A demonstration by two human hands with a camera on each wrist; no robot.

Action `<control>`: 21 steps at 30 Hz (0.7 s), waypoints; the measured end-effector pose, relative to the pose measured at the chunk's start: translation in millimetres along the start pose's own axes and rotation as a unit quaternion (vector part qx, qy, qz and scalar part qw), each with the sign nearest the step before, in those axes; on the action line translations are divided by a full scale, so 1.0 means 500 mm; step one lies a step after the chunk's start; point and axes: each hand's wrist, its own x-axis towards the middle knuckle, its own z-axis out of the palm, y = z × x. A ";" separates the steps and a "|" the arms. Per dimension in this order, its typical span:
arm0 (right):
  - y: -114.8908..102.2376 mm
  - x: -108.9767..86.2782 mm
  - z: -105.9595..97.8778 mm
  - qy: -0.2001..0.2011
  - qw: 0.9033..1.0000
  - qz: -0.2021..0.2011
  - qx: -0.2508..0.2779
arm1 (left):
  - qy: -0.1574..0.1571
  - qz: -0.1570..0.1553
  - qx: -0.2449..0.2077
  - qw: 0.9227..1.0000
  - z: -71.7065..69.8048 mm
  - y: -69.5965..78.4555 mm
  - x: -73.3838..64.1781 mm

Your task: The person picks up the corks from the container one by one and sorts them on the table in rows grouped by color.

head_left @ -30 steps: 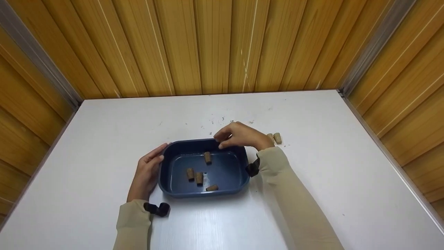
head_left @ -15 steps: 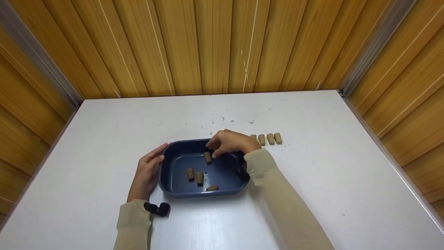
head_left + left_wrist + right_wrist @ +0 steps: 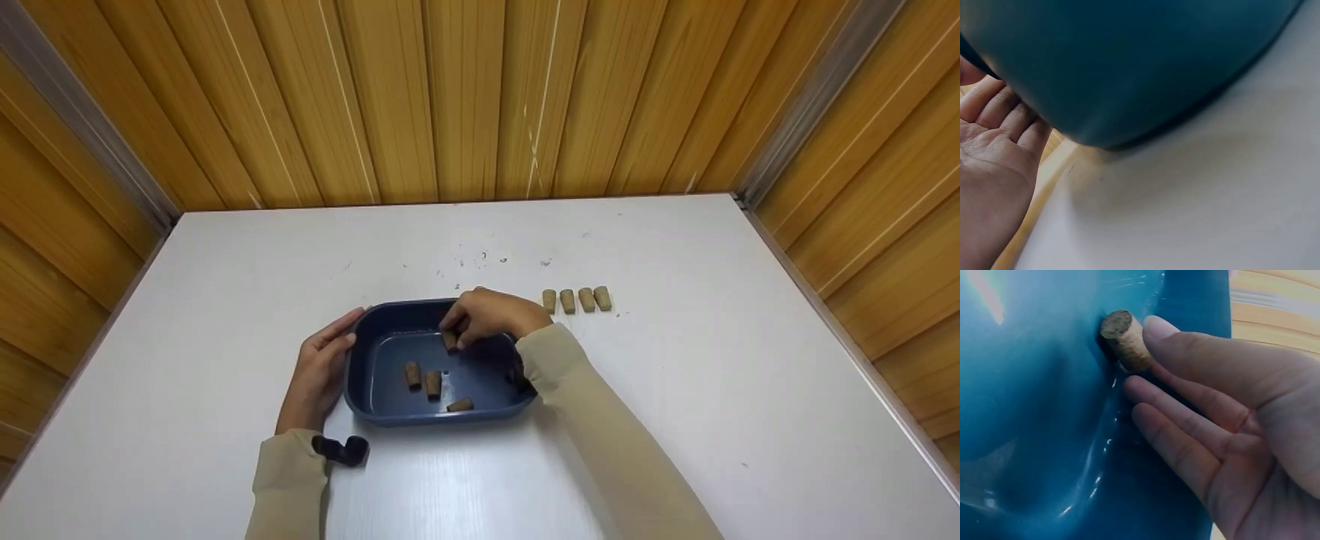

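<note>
A dark blue rectangular basin (image 3: 386, 417) stands on the white table. My left hand (image 3: 319, 375) rests along its left outer wall, fingers fairly straight, thumb at the rim; in the left wrist view the palm (image 3: 994, 169) faces that wall. My right hand (image 3: 491, 313) reaches inside, pinching a tapered cork stopper (image 3: 1131, 343) between thumb and index finger near the far wall; the index fingertip is hidden behind the cork. More cork stoppers lie on the basin floor: one at left (image 3: 412, 375), one beside it (image 3: 433, 384), and one by the near wall (image 3: 460, 405).
Several cork stoppers (image 3: 568, 301) lie in a row on the table right of the basin. Small dark crumbs (image 3: 503, 260) are scattered behind it. Wood-patterned walls (image 3: 465, 105) bound the table (image 3: 750, 375) at the back and sides.
My right hand has moved left and down into the basin, onto the cork stopper near the far wall. The row of corks on the table has come into full view. My left hand stays put.
</note>
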 end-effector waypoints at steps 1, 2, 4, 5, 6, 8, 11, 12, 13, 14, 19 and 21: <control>-0.001 0.001 0.002 0.000 1.000 -0.001 -0.001 | -0.001 0.000 -0.001 1.000 0.000 0.000 0.000; -0.001 0.002 0.004 0.002 1.000 -0.001 -0.002 | -0.002 0.001 -0.001 1.000 -0.001 0.000 0.000; -0.001 0.004 0.008 0.006 1.000 -0.001 0.000 | -0.003 0.001 -0.001 1.000 -0.001 0.000 0.001; 0.000 0.004 0.011 0.007 1.000 -0.003 0.003 | -0.004 0.000 -0.002 1.000 -0.001 0.000 0.001; 0.000 0.005 0.013 0.009 1.000 -0.004 0.006 | -0.004 0.000 -0.003 1.000 0.000 0.000 0.001; 0.001 0.007 0.016 0.012 1.000 -0.008 0.012 | -0.001 -0.001 -0.002 1.000 0.000 0.001 0.002; 0.002 0.011 0.020 0.015 1.000 -0.021 0.016 | 0.002 -0.001 0.003 1.000 0.001 0.003 0.002; 0.002 0.012 0.021 0.016 0.999 -0.025 0.016 | 0.003 -0.001 0.003 1.000 0.002 0.003 0.002; 0.002 0.014 0.023 0.017 0.999 -0.029 0.014 | 0.005 -0.001 0.003 1.000 0.002 0.003 0.002; 0.003 0.015 0.024 0.017 0.999 -0.032 0.012 | 0.005 -0.002 0.003 1.000 0.002 0.003 0.002; 0.005 0.015 0.028 0.026 0.998 -0.049 0.002 | 0.006 -0.005 -0.002 1.000 0.003 0.002 0.001; 0.006 0.014 0.028 0.029 0.998 -0.058 0.003 | 0.004 -0.005 -0.002 1.000 0.002 0.002 0.000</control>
